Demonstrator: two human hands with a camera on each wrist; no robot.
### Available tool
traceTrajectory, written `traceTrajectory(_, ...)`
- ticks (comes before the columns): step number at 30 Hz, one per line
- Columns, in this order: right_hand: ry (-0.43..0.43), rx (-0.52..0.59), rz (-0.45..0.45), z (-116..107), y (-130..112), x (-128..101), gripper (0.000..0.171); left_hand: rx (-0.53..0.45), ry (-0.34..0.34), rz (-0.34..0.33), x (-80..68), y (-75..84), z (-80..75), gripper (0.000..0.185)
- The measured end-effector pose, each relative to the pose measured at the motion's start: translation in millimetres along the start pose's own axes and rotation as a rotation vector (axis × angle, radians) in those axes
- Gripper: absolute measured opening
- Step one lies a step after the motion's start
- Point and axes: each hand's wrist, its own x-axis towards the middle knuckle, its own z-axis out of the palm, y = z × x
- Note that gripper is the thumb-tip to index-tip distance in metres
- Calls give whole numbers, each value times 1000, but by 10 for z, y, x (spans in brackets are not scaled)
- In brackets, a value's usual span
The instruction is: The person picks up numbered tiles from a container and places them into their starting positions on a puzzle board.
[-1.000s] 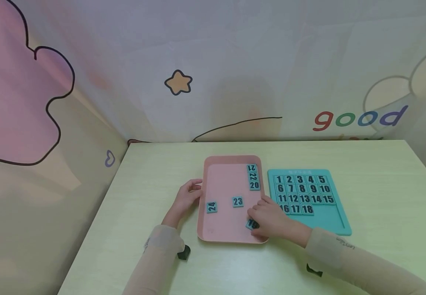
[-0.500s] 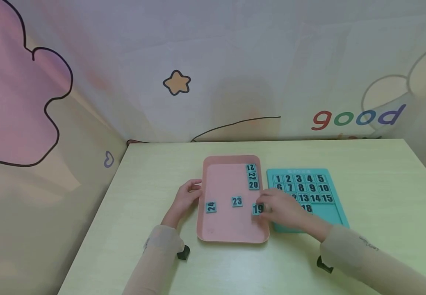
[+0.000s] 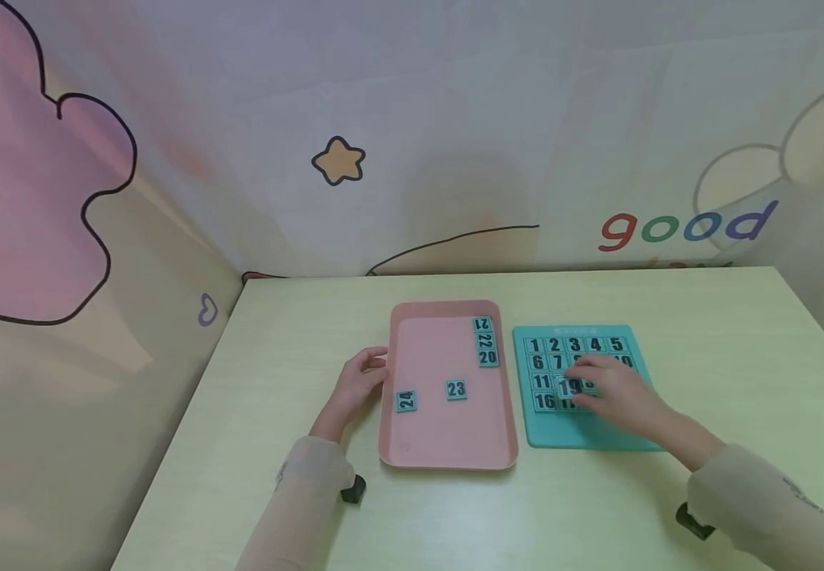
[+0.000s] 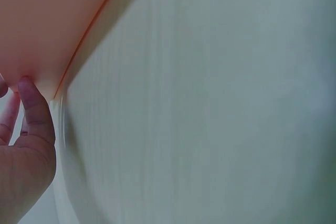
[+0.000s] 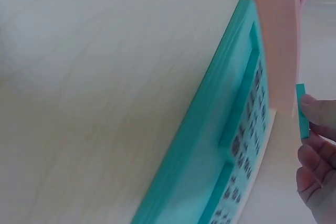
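Right hand [image 3: 615, 394]: has crossed from the pink tray to the teal board; thumb and fingers pinch tile 19 [image 3: 569, 387] by its edges. The right wrist view shows the tile [image 5: 301, 110] held edge-on between fingertips [image 5: 318, 109].
Tile 19: a second ago it lay at the near right of the tray under the hand; now it is carried above the board's middle rows, not yet seated in a slot.
Left hand [image 3: 358, 385]: unchanged; its loosely curled fingers rest against the tray's left rim, thumb [image 4: 35, 114] touching the rim in the left wrist view. Whether they curl over the rim cannot be told.
Pink tray [image 3: 440, 456]: has not shifted. It keeps tile 24 [image 3: 405, 400], tile 23 [image 3: 456, 388] and, stacked along the far right wall, tiles 20 [image 3: 488, 358], 22 [image 3: 485, 341] and 21 [image 3: 481, 323].
Teal board [image 3: 569, 434]: just beside the tray on the right; numbered tiles fill the upper rows, several hidden by the hand.
Meaning: judged from the order on the board, the fourth row is being continued; five tiles remain in the tray.
Table [image 3: 726, 349]: pale wood-grain, bearing both.
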Motion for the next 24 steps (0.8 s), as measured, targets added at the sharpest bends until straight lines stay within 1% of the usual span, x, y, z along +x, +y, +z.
traceTrajectory(5, 12, -9, 21, -7, 201, -110, 33, -6, 1, 0, 8, -10, -5, 37)
traceTrajectory(12, -3, 3, 46, 17, 419, -228, 32, -7, 3, -1, 23, -33, -5, 36)
traceTrajectory(17, 1, 8, 48, 27, 494, -284, 29, -20, 0, 5, 20, -32, -3, 37)
traceTrajectory(20, -21, 15, 62, 31, 519, -316, 28, -29, -1, 15, 19, -29, -6, 37)
traceTrajectory(21, -26, 13, 67, 34, 527, -328, 28, -27, -6, 17, -12, 4, -8, 37)
traceTrajectory(24, -49, 9, 86, 49, 544, -355, 29, -27, -4, 22, -19, 9, -10, 37)
